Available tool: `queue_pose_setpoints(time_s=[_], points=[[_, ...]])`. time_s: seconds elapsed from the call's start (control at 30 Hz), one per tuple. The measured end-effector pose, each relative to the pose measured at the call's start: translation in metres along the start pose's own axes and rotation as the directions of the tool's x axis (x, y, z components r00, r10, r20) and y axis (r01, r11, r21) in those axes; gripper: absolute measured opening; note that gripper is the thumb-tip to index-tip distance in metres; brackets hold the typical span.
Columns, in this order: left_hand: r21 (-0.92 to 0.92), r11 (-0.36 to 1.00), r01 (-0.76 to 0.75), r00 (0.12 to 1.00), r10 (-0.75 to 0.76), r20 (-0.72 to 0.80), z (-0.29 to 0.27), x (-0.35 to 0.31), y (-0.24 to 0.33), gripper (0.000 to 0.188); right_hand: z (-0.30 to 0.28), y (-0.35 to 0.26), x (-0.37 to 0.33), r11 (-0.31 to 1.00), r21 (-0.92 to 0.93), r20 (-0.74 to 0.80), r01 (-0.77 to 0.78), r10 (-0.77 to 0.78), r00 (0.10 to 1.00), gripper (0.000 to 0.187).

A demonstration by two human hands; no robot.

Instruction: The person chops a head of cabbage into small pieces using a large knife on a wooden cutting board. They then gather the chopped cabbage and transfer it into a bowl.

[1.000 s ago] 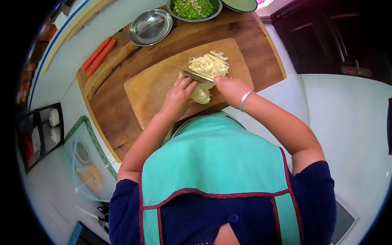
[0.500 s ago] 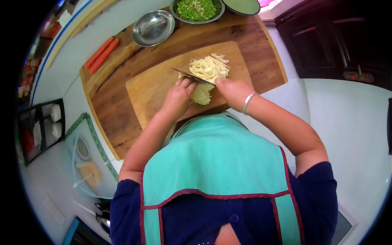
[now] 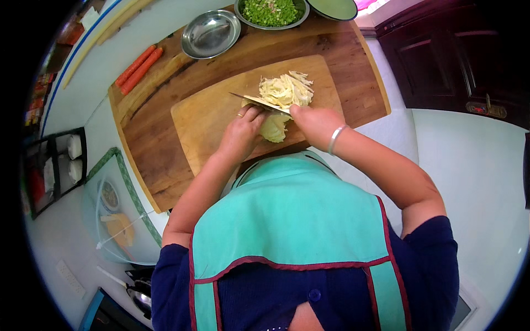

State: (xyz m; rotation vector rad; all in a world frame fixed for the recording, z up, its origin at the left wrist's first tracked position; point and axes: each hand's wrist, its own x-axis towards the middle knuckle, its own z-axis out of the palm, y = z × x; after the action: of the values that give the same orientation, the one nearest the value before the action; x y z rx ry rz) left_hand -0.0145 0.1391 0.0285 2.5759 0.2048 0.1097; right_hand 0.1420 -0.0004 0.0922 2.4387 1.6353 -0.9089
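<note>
On a wooden cutting board (image 3: 196, 116), pale shredded cabbage (image 3: 286, 89) lies in a loose heap beyond the knife. My right hand (image 3: 317, 126), with a silver bangle at its wrist, is wrapped round the handle of a kitchen knife (image 3: 243, 97). The handle itself is hidden by the fingers, and the blade points left. Uncut cabbage (image 3: 273, 128) sits on the near side of the blade, toward the board's front edge. My left hand (image 3: 242, 131) presses on this cabbage with bent fingers, its fingertips close to the blade.
Two carrots (image 3: 137, 69) lie at the table's far left. Behind the board stand an empty metal bowl (image 3: 211, 34), a bowl of chopped greens (image 3: 269, 12) and a green-lined bowl (image 3: 334, 7). The wooden tabletop (image 3: 157, 146) has a curved edge. A dark door (image 3: 441, 55) is at right.
The whole view has shifted very slightly. The knife and both hands keep nearly the same place on the cabbage, with pale shreds showing along the blade.
</note>
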Motion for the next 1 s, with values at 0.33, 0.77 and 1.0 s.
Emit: queue_pose_setpoints(time_s=[0.33, 0.77, 1.0], points=[[0.012, 1.0, 0.004, 1.0, -0.004, 0.011, 0.001, -0.005, -0.002, 0.062, 0.009, 0.001, -0.002, 0.991, 0.042, -0.172, 0.128, -0.119, 0.978, 0.013], [-0.01, 0.999, -0.052, 0.997, 0.051, -0.06, 0.002, -0.003, -0.004, 0.063, 0.034, 0.012, 0.026, 0.996, 0.038, -0.174, 0.075, -0.067, 0.982, 0.015], [-0.01, 1.0, 0.012, 0.997, -0.013, -0.078, 0.009, -0.008, -0.003, 0.057, -0.021, -0.004, -0.012, 0.992, 0.004, -0.001, 0.124, -0.124, 0.992, 0.016]])
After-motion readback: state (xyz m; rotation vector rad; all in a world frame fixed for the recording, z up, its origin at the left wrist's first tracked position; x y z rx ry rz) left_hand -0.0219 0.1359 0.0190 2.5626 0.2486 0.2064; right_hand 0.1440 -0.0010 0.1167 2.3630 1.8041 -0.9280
